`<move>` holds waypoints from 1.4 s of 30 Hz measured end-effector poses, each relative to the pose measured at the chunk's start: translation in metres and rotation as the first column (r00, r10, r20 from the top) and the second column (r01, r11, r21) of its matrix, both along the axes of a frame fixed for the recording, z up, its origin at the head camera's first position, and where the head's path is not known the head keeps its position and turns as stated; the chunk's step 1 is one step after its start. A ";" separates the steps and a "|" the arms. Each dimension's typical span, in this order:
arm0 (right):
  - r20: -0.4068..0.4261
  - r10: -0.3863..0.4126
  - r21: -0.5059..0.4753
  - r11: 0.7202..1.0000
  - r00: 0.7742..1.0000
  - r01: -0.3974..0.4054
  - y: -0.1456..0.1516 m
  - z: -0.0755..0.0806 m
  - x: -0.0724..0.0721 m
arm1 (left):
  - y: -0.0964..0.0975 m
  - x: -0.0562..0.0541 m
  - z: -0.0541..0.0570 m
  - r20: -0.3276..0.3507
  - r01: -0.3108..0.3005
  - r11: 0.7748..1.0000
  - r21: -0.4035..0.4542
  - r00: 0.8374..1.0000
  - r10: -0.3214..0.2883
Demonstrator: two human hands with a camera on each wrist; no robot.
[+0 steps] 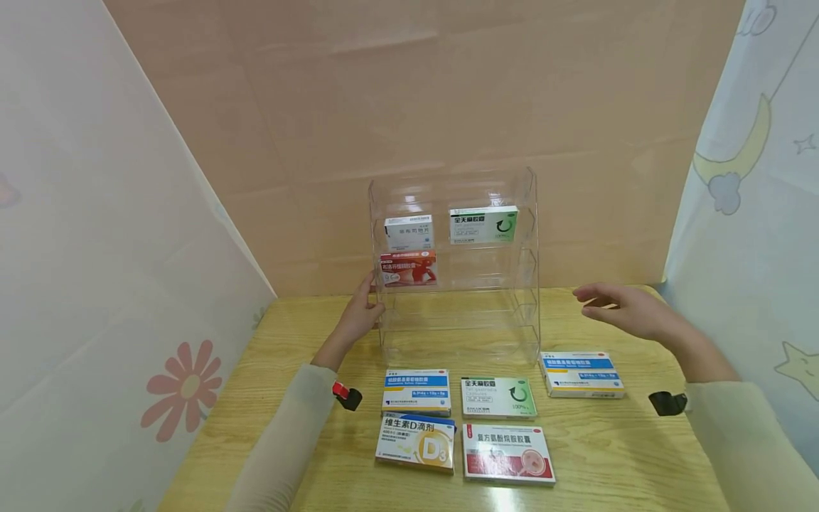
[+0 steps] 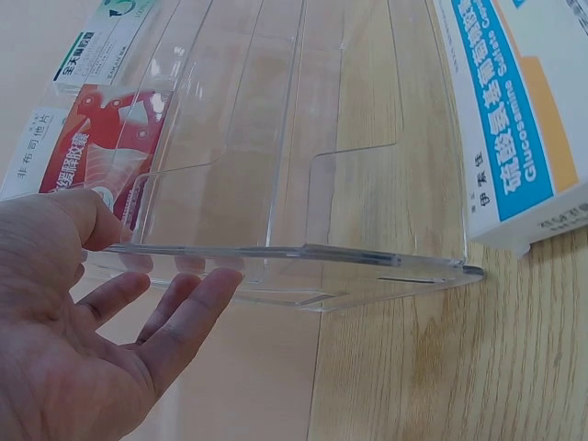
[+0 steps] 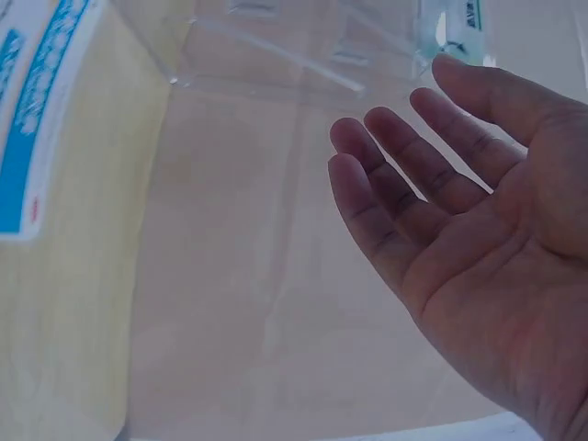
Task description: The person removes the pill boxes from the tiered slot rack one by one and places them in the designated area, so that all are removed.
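A clear acrylic display rack (image 1: pixel 461 309) with stepped shelves stands at the back of the table. My left hand (image 1: pixel 360 316) holds its left side panel; in the left wrist view the thumb (image 2: pixel 92 219) lies over the panel's edge and the fingers are against its outer face. On the rack, a white medicine box (image 1: pixel 409 232) sits above a red medicine box (image 1: pixel 408 269) at left, and a green-and-white box (image 1: pixel 483 225) is on the upper right. Right of the rack, my right hand (image 1: pixel 623 309) hovers with relaxed fingers, holding nothing.
In front of the rack lie a blue-and-white box (image 1: pixel 417 391), a green-and-white box (image 1: pixel 498 397), a vitamin D box (image 1: pixel 416 442) and a red-and-white box (image 1: pixel 508 454). Another blue-and-white box (image 1: pixel 582 375) lies below the right hand. Curtains (image 1: pixel 755 235) enclose the wooden table.
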State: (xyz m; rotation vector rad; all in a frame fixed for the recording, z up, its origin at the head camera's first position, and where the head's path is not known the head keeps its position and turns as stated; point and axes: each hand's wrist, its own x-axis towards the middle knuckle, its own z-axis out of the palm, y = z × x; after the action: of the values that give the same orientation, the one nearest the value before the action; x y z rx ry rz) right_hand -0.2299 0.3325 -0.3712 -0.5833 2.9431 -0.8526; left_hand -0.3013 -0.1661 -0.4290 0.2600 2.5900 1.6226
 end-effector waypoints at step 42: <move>0.014 0.199 -0.161 0.968 0.980 -0.195 -0.144 0.048 -0.072 | 0.002 0.001 0.000 0.011 -0.023 1.000 -0.013 1.000 0.023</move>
State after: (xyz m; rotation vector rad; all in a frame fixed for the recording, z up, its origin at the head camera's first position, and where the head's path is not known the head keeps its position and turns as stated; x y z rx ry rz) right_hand -0.3022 0.1890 -0.3236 -0.8468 2.7473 -1.0673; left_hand -0.3001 -0.1643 -0.4289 0.2205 2.6042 1.6097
